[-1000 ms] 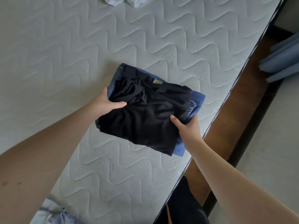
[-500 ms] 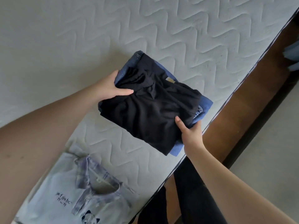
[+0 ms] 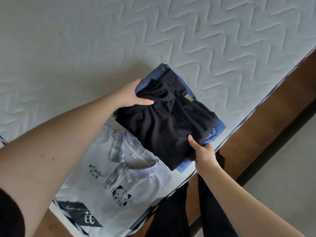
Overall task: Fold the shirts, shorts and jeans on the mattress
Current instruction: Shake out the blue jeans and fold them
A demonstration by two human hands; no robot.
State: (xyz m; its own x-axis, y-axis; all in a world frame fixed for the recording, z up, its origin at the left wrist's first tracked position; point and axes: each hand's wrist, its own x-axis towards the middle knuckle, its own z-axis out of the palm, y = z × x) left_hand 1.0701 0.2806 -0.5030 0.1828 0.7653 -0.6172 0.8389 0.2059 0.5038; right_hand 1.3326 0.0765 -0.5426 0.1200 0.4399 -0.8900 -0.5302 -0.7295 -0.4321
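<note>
Folded black shorts (image 3: 164, 127) lie on top of folded blue jeans (image 3: 218, 128), a stack held just above the white quilted mattress (image 3: 85, 40). My left hand (image 3: 131, 94) grips the stack's far left edge, thumb on the black waistband. On the near right corner my right hand (image 3: 203, 151) grips it, thumb on top and fingers hidden beneath. A folded pale blue shirt (image 3: 106, 190) with a plaid collar and cartoon print lies on the mattress below the stack, and the stack's near corner overlaps it.
The mattress edge (image 3: 256, 106) runs diagonally at the right, with a brown wooden bed frame (image 3: 266, 127) and grey floor (image 3: 290, 177) beyond it. My dark trouser legs (image 3: 184, 211) stand against the edge.
The stack, held in both hands, has moved toward the pale blue shirt, which has come fully into view. The stack's corner now overlaps the shirt.
</note>
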